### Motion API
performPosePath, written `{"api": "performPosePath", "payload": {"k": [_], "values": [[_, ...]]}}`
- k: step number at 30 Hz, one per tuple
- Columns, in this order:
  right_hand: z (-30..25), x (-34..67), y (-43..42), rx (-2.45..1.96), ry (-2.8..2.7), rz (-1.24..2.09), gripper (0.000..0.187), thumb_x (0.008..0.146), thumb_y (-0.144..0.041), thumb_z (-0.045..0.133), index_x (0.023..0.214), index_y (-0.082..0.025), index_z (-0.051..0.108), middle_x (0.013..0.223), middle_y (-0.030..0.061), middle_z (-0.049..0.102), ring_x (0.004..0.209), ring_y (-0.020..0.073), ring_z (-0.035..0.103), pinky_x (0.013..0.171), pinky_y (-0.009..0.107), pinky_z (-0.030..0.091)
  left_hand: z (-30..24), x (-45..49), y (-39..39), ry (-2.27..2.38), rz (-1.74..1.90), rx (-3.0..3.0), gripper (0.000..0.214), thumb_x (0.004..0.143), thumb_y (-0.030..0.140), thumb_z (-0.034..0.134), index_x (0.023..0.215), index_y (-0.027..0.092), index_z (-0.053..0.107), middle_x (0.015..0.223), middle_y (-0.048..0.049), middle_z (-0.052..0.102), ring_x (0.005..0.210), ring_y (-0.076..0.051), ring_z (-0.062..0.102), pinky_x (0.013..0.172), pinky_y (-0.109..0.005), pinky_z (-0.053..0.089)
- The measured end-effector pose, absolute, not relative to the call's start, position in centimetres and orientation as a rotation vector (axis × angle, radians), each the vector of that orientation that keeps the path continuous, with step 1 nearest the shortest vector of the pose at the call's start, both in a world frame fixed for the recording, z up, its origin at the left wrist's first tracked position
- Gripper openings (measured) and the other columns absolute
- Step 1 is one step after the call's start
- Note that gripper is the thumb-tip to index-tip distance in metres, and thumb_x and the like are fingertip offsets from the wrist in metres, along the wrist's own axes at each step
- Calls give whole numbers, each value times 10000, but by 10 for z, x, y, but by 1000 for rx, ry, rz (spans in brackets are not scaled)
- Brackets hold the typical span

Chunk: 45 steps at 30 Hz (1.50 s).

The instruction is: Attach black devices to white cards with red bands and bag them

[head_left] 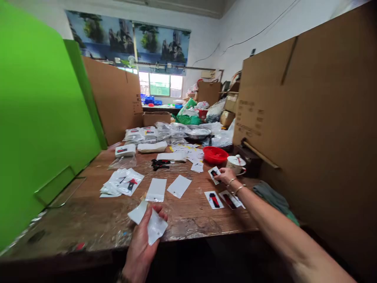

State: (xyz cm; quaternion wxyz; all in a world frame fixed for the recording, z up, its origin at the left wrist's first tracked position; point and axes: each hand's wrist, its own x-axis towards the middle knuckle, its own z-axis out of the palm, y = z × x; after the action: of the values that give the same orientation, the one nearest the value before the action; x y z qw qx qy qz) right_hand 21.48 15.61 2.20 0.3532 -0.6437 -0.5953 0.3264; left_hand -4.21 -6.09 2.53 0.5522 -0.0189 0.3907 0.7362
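Observation:
My left hand [145, 232] is closed round a small white plastic bag [157, 227] at the table's front edge. Over on the right, my right hand [226, 175] pinches a white card with a black item on it [214, 173]. Below that hand lie two more cards, one with a red and black item [214, 200] and one partly under another card [229, 199]. Two white bags [156, 189] [179, 186] lie flat in the middle. On the left is a loose pile of white bags [118, 182], the top one showing a red and black item.
A red bowl [215, 155] and a lidded mug [235, 163] stand beyond my right hand. Black tools [160, 164] lie mid-table, with packed clear bags [147, 133] behind. Cardboard walls [309, 118] [114, 94] flank the table; a grey cloth [273, 200] lies at right.

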Motion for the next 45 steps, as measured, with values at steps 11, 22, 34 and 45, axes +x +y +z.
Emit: {"api": "performPosePath", "payload": {"k": [11, 22, 34, 45], "values": [[16, 99, -47, -855, -1263, 1916, 424, 542, -392, 851, 856, -173, 668, 723, 11, 673, 559, 111, 535, 495, 222, 407, 33, -54, -65, 705, 1950, -185, 200, 906, 237, 553, 759, 112, 608, 688, -49, 656, 586, -133, 638, 610, -264, 562], [8, 77, -74, -796, -1164, 2074, 432, 531, -380, 864, 826, -158, 638, 645, -29, 599, 506, 70, 465, 412, 179, 350, 32, -47, -83, 733, 1957, -5, 225, 833, 342, 664, 778, 124, 645, 690, -46, 669, 639, -146, 653, 634, -258, 544], [-2, 86, -47, -622, -1224, 2396, 423, 517, -301, 885, 787, -141, 602, 656, -36, 579, 485, 43, 462, 381, 153, 332, 26, -35, -92, 727, 1908, 93, 299, 705, 341, 792, 874, 143, 645, 795, -42, 689, 735, -164, 675, 755, -299, 542], [3, 80, -45, -698, -1243, 2267, 723, 491, -284, 890, 1137, -195, 576, 688, -53, 624, 456, 50, 469, 370, 157, 364, 12, -23, -93, 722, 1906, 101, 437, 647, 338, 835, 998, 158, 646, 873, -49, 703, 752, -176, 679, 787, -344, 545]]}}
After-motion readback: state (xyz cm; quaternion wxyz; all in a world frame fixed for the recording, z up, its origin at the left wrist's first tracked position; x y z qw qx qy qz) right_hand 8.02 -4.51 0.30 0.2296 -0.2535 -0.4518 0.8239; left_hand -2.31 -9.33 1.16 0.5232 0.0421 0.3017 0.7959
